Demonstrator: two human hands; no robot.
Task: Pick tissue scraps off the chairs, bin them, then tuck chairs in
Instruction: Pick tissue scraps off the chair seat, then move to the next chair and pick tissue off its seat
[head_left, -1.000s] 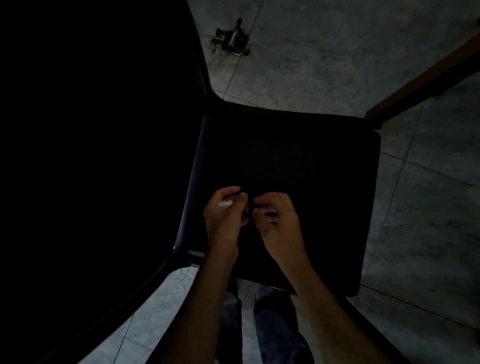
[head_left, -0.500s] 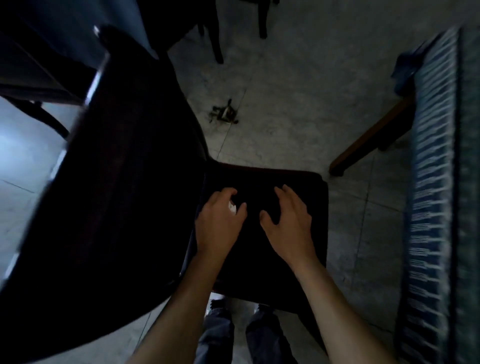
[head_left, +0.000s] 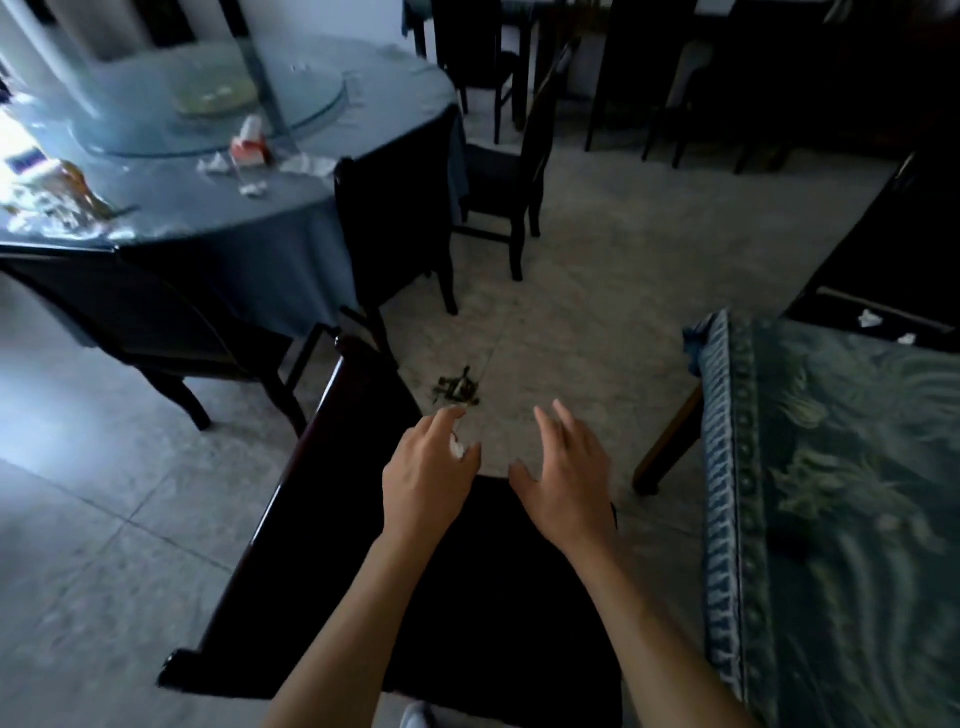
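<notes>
A: The left hand (head_left: 428, 480) pinches a tissue scrap (head_left: 457, 448) between thumb and fingers; the right hand (head_left: 566, 480) is spread open, holding nothing, both above the near chair (head_left: 311, 545).

B: Risk?

A: That loose pinch could drop it onto the floor (head_left: 597, 312). No bin in sight, I think.

B: Changed?

A: Half a second ago both hands lay low on the seat; now they're lifted.

left hand (head_left: 428, 480): pinching white tissue scrap (head_left: 457, 450) | right hand (head_left: 563, 480): fingers spread, empty | both above dark chair (head_left: 322, 545) seat
</notes>
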